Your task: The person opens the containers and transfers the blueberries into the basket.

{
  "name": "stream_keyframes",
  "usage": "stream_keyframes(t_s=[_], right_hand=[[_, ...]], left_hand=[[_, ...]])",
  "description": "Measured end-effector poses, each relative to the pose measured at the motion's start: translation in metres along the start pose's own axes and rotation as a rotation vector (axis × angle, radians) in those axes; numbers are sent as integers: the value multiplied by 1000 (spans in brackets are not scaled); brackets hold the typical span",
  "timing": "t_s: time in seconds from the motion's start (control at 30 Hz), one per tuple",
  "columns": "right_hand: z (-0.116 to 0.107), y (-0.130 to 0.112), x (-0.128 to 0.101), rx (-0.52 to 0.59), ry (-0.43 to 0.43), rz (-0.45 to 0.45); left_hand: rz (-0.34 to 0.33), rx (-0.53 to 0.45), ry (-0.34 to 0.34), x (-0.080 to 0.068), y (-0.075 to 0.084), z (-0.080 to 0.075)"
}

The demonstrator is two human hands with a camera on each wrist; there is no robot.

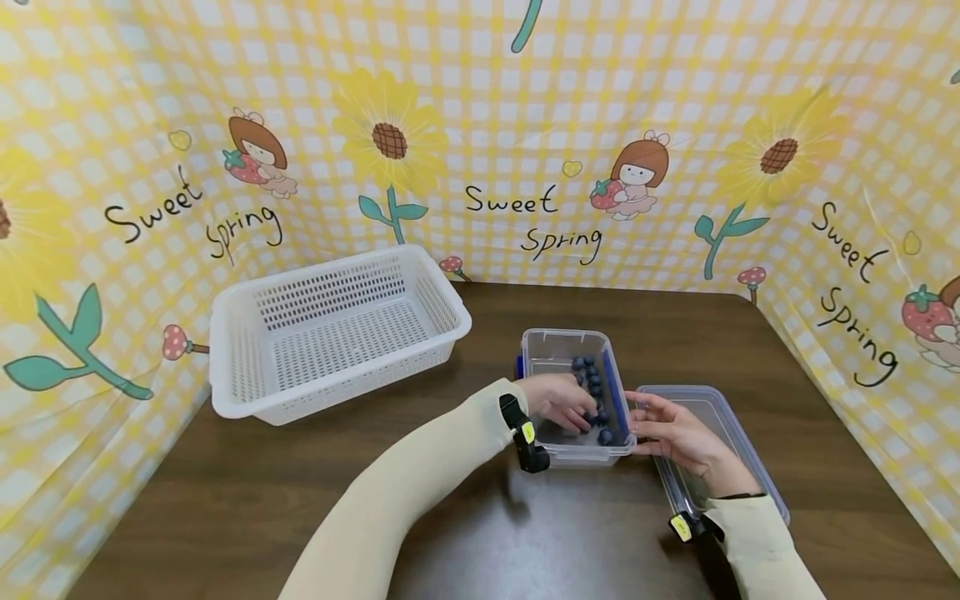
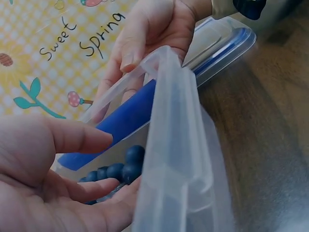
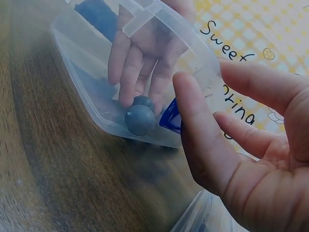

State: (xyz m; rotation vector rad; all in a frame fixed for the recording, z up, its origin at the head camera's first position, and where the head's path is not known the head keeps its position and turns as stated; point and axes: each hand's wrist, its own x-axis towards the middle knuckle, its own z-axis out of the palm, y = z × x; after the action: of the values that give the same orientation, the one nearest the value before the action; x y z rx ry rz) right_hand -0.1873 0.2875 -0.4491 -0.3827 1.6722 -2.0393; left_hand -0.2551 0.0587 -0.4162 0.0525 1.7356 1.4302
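Observation:
A clear plastic box (image 1: 567, 341) with blue side latches (image 1: 615, 398) stands on the dark wooden table and holds several blueberries (image 1: 591, 379). My left hand (image 1: 558, 402) reaches down into the box, its straight fingers (image 3: 140, 63) touching the berries (image 3: 140, 118) at the near end. The open palm and thumb show in the left wrist view (image 2: 43, 169), close to the berries (image 2: 128, 164). My right hand (image 1: 671, 433) is open beside the box's right wall, thumb by the rim (image 2: 130, 58), and it hovers over the box's lid (image 1: 723, 408).
An empty white perforated basket (image 1: 225, 333) sits at the back left of the table. Yellow printed cloth walls (image 1: 510, 125) enclose the table on three sides. Bare tabletop (image 1: 247, 500) lies at the front left.

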Motion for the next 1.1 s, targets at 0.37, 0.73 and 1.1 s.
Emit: stream_keyframes(t_s=[0.37,0.73,1.1], right_hand=[[0,2,-1,7,-19,-17],[-3,4,-1,3,-40,-34],[-1,2,0,15,-53,-32]], left_hand=[[46,63,-2,8,-9,7],[101,76,21,16,-12,16],[120,146,74,17,-14,31]])
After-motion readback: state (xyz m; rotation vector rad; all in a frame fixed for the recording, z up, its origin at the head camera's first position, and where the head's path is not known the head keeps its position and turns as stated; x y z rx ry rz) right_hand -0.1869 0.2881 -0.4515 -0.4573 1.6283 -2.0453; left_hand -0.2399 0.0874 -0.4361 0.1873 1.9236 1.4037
